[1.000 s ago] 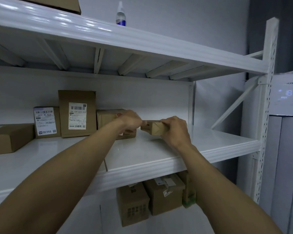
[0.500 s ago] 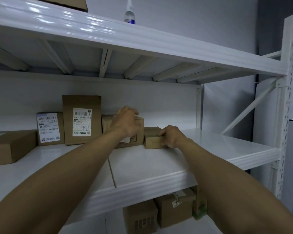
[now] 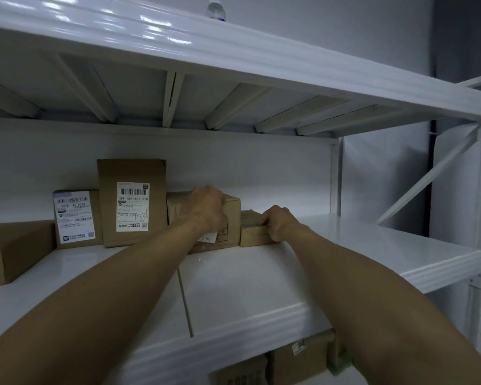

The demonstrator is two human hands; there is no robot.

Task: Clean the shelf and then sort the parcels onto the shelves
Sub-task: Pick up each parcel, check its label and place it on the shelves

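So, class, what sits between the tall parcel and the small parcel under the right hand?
A medium parcel, with the left hand on it; the head view shows this.

You are no longer holding the small parcel (image 3: pixel 252 232) up between both hands: it is now sitting on the shelf (image 3: pixel 345 245), touching the right side of the wider box (image 3: pixel 232 215). Your left hand (image 3: pixel 208 208) is letting go of it and curling over that box's top edge, while your right hand (image 3: pixel 279 222) is gripping the parcel's near right corner.
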